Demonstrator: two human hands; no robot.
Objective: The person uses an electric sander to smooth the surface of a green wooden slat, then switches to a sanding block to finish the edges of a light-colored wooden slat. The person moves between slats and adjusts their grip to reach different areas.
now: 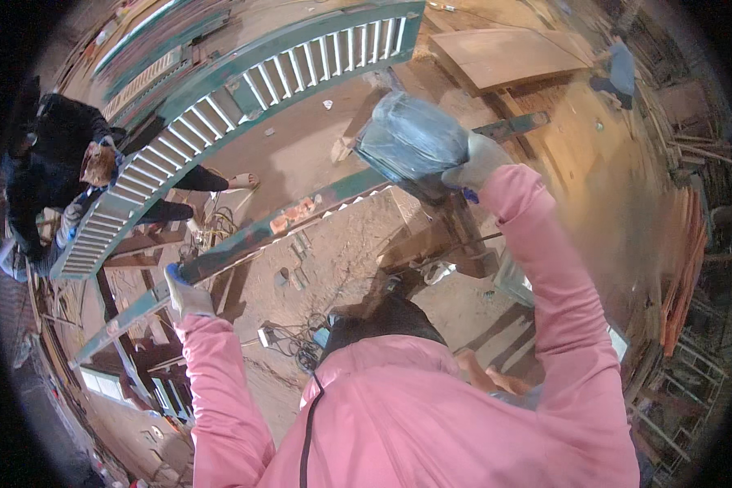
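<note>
A long green-painted wooden bar, with bare orange patches, runs slantwise in front of me. My left hand, in a white glove with blue fingertips, grips its near edge left of centre. My right hand, gloved too, is closed on the right side of a blue-grey boxy thing, smeared by motion, its kind unclear. This boxy thing hides part of the bar toward its right end. Beyond the bar, a long green louvered shutter with pale slats stretches from left to top; a person in dark clothes stands at its left end.
Tangled cables lie on the dusty ground near my body. A brown wooden panel rests at the top right, with another person in blue beyond it. Reddish planks lean at the right. More green frames are stacked at the top left.
</note>
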